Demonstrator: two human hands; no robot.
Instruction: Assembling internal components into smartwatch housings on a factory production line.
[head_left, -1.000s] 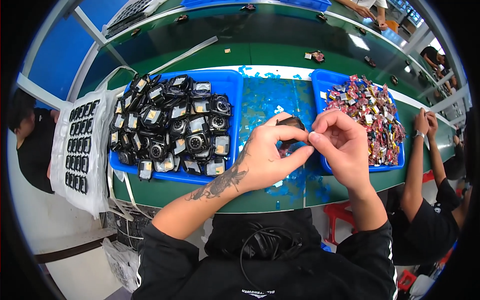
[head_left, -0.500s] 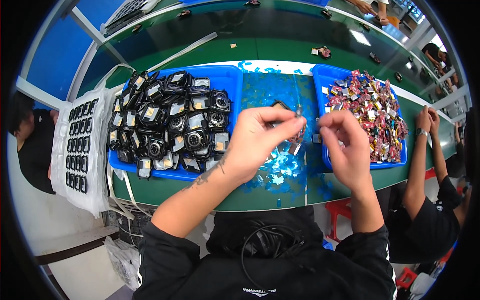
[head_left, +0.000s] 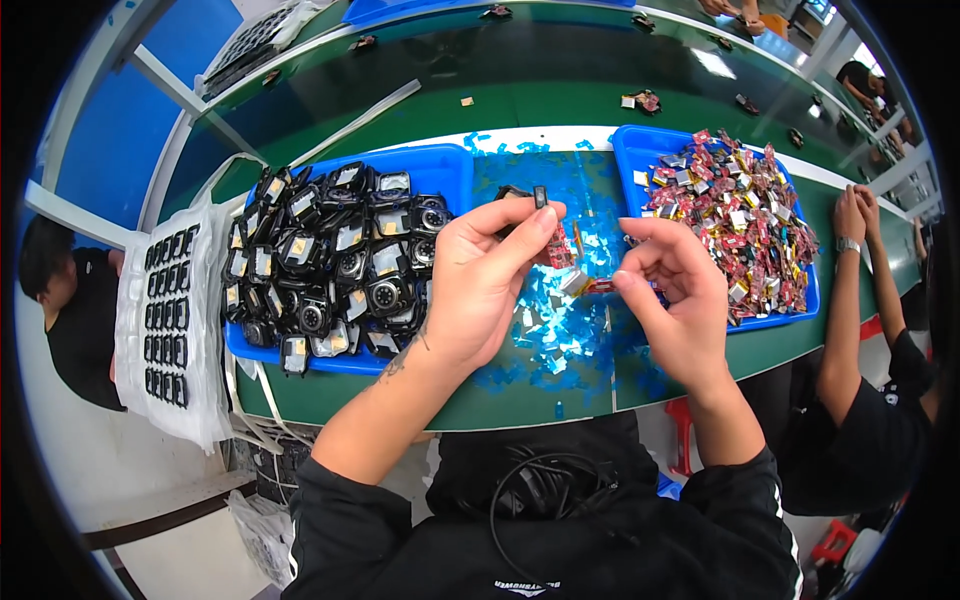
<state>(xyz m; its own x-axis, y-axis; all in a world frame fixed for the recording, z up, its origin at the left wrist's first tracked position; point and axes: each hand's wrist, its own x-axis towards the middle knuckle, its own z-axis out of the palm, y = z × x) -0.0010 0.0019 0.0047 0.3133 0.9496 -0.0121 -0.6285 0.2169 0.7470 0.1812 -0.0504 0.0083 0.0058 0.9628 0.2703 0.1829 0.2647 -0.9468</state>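
Note:
My left hand [head_left: 475,270] is closed over the mat, pinching a small black part [head_left: 541,197] between thumb and forefinger. Just below those fingertips is a red circuit board [head_left: 562,248] with a silvery piece [head_left: 574,281] at its lower end; whether the hand also holds it is unclear. My right hand [head_left: 685,295] is curled to the right, its thumb tip at the end of a thin red strip [head_left: 600,286]; what its fingers grip is partly hidden. A dark watch case [head_left: 514,191] shows partly behind my left hand.
A blue tray [head_left: 450,165] heaped with black watch cases stands left. Another blue tray [head_left: 628,150] at right holds many red circuit boards. Blue film scraps [head_left: 550,335] litter the mat between. A white moulded tray [head_left: 130,300] of watch cases is far left. Co-workers sit on both sides.
My left hand has drawn left and slightly down, and the black part now shows upright at its fingertips. The red board is now more visible between my hands. The whole view has shifted slightly.

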